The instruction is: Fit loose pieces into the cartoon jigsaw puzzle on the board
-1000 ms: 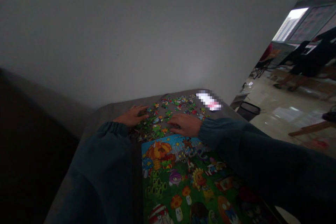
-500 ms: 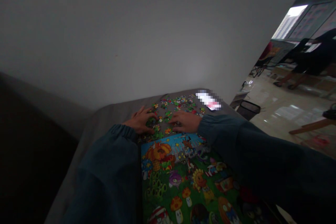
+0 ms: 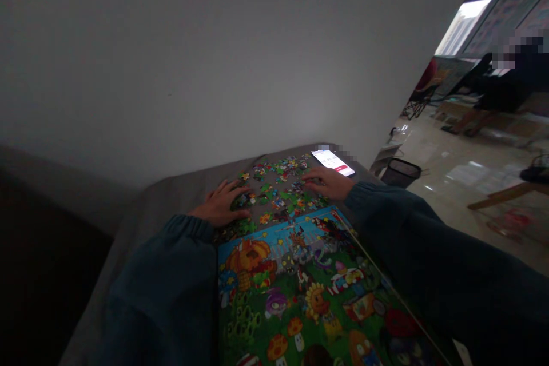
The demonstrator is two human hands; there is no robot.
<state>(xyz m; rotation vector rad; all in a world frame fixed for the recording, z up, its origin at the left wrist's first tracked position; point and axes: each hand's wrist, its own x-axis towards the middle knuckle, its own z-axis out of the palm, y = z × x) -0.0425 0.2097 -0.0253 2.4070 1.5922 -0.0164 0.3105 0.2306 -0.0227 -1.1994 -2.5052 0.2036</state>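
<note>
1. A pale wall (image 3: 206, 68) is rising behind a grey padded surface (image 3: 171, 197), and on the right a shiny tiled floor (image 3: 472, 177) is showing, with a black wastebasket (image 3: 401, 172) and a seated person (image 3: 501, 91) far away.
2. Many loose jigsaw pieces (image 3: 278, 189) are lying on the grey surface, just above a large printed puzzle picture (image 3: 300, 291) with cartoon plants.
3. The left hand (image 3: 221, 204) is staying open, with spread fingers, and it is resting on the near edge of the pieces.
4. The right hand (image 3: 328, 182) is also open and slightly curved, touching pieces just beside a lit phone (image 3: 333, 162); it is not visibly gripping any piece.
</note>
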